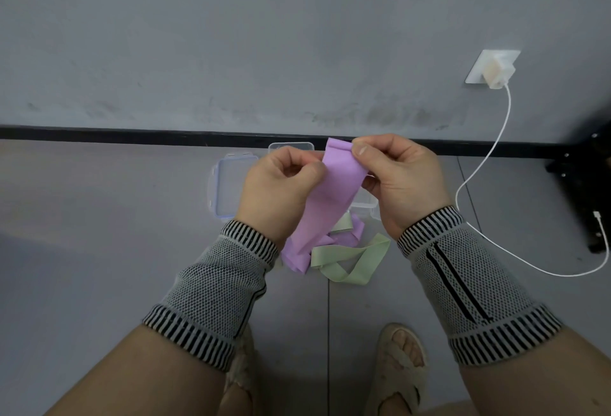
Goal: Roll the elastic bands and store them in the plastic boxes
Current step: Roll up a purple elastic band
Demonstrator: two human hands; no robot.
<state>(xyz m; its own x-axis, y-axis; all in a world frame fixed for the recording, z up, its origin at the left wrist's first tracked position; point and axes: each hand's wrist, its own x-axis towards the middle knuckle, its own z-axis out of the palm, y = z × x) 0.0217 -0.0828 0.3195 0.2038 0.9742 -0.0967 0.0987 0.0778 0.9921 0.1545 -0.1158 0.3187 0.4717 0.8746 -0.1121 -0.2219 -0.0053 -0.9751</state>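
Both hands hold a purple elastic band up in front of me. My left hand pinches its left edge near the top, and my right hand pinches its upper right corner between thumb and fingers. The band hangs down to the floor, where its lower end lies crumpled. A green elastic band lies looped on the floor beneath it. Behind my hands a clear plastic box shows partly, another clear box stands farther back, and a clear lid with bluish clips lies to the left.
A grey floor meets a grey wall at a black baseboard. A white charger sits in a wall socket at right, its cable trailing across the floor. A black furniture leg stands far right. My sandalled feet are below.
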